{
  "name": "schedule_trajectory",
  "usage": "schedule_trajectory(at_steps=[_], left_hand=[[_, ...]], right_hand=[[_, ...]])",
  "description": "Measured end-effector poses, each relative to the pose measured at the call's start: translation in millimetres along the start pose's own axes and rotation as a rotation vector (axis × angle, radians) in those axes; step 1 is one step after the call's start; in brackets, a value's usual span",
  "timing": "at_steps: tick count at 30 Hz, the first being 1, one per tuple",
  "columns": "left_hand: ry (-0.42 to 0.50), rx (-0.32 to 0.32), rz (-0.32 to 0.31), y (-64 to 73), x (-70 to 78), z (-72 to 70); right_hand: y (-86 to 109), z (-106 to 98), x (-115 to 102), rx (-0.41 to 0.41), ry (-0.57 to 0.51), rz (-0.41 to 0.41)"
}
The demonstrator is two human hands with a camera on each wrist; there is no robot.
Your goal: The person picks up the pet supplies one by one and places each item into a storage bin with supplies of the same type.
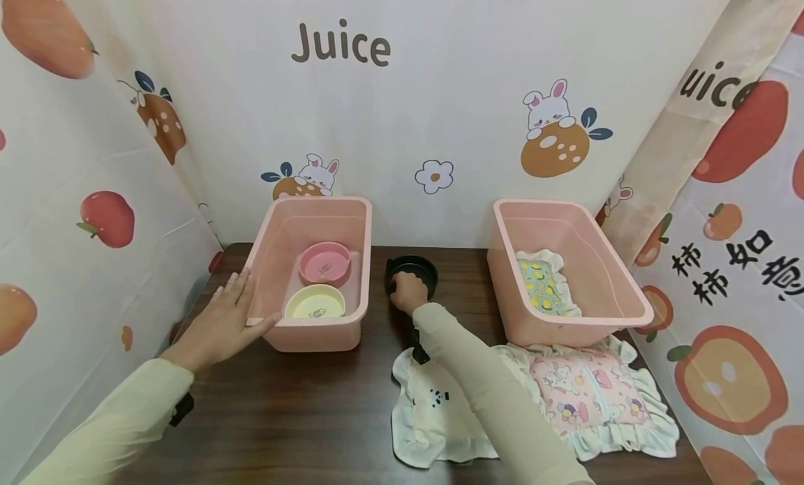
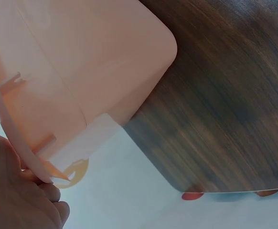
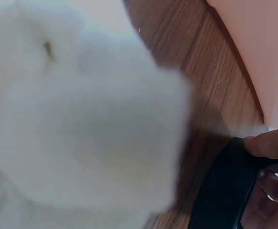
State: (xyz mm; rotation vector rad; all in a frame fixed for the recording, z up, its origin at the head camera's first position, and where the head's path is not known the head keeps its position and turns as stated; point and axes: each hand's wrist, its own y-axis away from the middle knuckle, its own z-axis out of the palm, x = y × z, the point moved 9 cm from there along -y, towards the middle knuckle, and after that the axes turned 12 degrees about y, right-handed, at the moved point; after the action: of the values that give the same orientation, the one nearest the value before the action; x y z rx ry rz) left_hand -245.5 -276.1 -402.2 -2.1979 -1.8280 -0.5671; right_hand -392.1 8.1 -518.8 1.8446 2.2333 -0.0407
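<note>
My right hand (image 1: 409, 292) pinches the near side of a black round bowl (image 1: 422, 264) between the two bins; in the right wrist view, thumb and fingers meet at the dark wall of the bowl (image 3: 225, 186). My left hand (image 1: 222, 322) rests on the left rim of the left pink bin (image 1: 366, 262), fingers extended along it and thumb toward the front edge. Inside that bin lie a pink bowl (image 1: 324, 263) and, nearer me, a pale yellow bowl (image 1: 315, 303). The left wrist view shows my left hand (image 2: 19, 195) at the rim from outside.
The right pink bin (image 1: 527, 324) holds a frilled green cloth item with a lemon print (image 1: 540, 286). In front of it lie a pink frilled cloth item (image 1: 590, 387) and a cream one (image 1: 440, 408), partly under my right forearm. Printed curtains surround the brown table (image 1: 301, 415).
</note>
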Motion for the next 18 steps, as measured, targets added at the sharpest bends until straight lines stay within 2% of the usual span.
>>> schedule_trajectory(at_steps=[13, 18], left_hand=[[-0.006, -0.007, 0.007, -1.7, 3.5, 0.9], [0.000, -0.001, 0.006, -1.3, 0.7, -0.2]], right_hand=[[2.8, -4.1, 2.1, 0.034, 0.048, -0.022], [4.5, -8.6, 3.1, 0.048, 0.058, -0.046]])
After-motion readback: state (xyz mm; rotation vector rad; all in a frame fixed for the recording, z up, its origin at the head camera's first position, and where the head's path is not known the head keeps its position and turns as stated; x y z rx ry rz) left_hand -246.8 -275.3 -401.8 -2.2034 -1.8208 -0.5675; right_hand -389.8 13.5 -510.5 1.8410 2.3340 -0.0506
